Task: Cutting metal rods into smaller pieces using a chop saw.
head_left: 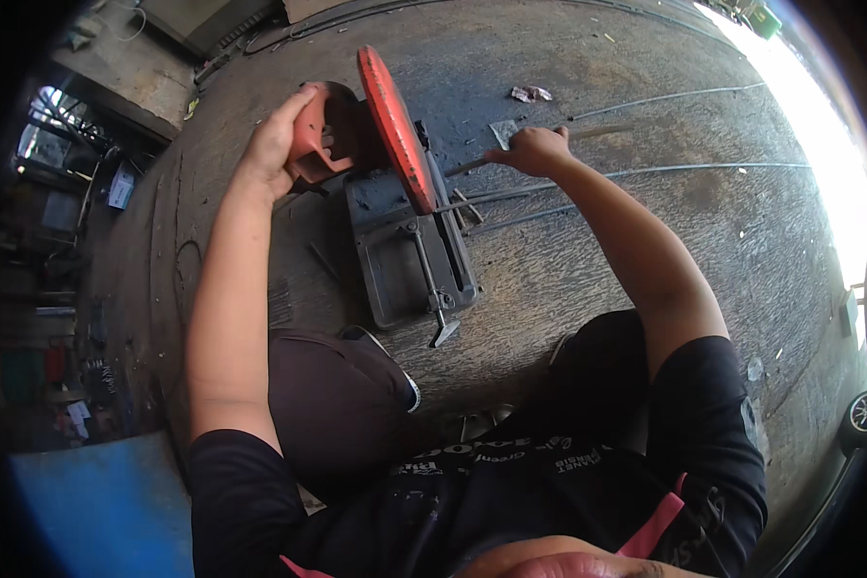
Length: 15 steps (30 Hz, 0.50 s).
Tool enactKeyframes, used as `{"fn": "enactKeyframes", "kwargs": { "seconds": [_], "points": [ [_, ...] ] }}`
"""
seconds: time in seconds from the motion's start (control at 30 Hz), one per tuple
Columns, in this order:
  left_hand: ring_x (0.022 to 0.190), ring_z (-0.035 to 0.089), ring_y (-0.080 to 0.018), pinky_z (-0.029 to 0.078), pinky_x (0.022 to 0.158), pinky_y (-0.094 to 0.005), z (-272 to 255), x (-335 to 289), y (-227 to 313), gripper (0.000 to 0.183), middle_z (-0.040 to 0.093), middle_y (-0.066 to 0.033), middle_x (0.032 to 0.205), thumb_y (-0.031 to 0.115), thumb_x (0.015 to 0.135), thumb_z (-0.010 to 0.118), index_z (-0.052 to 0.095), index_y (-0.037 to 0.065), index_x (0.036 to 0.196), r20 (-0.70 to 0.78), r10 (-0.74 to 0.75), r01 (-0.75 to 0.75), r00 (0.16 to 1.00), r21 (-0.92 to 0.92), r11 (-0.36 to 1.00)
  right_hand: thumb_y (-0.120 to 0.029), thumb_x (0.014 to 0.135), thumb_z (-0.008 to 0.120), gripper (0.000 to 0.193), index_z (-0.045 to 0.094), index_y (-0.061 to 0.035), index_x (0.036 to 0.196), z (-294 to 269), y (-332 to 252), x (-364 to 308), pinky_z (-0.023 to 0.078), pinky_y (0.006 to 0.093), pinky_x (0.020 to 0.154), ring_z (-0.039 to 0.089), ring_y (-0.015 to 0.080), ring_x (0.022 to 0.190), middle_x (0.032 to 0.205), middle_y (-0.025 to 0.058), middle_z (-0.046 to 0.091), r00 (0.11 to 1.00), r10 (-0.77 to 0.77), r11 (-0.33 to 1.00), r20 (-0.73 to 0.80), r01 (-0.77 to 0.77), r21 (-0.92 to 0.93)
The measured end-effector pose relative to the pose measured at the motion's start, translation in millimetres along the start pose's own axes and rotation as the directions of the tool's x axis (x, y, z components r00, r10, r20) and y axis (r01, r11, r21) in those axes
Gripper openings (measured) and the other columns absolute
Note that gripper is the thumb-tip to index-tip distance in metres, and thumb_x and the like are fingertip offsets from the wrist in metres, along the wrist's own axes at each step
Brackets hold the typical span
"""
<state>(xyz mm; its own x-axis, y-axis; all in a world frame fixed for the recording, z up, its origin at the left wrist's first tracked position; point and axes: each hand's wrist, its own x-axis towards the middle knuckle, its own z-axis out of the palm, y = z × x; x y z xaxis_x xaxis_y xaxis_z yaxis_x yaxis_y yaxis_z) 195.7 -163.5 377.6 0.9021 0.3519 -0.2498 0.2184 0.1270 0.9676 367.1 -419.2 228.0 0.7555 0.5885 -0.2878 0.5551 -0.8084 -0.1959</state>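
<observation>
On saw handle [308, 138], left hand [272, 140]

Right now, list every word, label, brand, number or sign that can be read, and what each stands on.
Black shirt, chest: pale lettering in several lines, partly folded; I won't copy its wording.
Black shirt, beside the pink stripe: pale lettering, slanted and partly cut off; likewise not copied.
Small pale box at left: any print is too small to read.
Red saw guard: no readable text.
</observation>
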Motion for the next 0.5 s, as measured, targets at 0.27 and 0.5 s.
{"fn": "enactKeyframes", "kwargs": {
  "seconds": [0.27,0.5],
  "points": [
    [0.059,0.055,-0.0146,0.049,0.054,-0.0263,-13.4,17.5,-2.8,0.039,0.059,-0.0113,0.083,0.031,0.087,0.057,0.049,0.003,0.113,-0.049,0.077,-0.069,0.996,0.150,0.986,-0.070,0.078,0.046,0.066,0.070,-0.0096,0.092,15.9,-15.5,10.7,0.023,0.0548,0.101,0.060,0.0262,0.099,0.094,0.0105,0.066,0.995,-0.099,0.995,-0.018,0.099,0.023],
    [0.062,0.056,-0.0145,0.049,0.056,-0.0260,-17.2,20.0,-4.4,0.038,0.059,-0.0129,0.085,0.030,0.087,0.056,0.048,0.002,0.112,-0.006,0.082,-0.081,0.997,0.138,0.987,-0.070,0.079,0.045,0.068,0.069,-0.0083,0.094,29.4,-12.7,16.4,0.021,0.0541,0.102,0.059,0.0259,0.102,0.097,0.0110,0.066,0.999,-0.043,0.993,0.013,0.042,0.106]
  ]
}}
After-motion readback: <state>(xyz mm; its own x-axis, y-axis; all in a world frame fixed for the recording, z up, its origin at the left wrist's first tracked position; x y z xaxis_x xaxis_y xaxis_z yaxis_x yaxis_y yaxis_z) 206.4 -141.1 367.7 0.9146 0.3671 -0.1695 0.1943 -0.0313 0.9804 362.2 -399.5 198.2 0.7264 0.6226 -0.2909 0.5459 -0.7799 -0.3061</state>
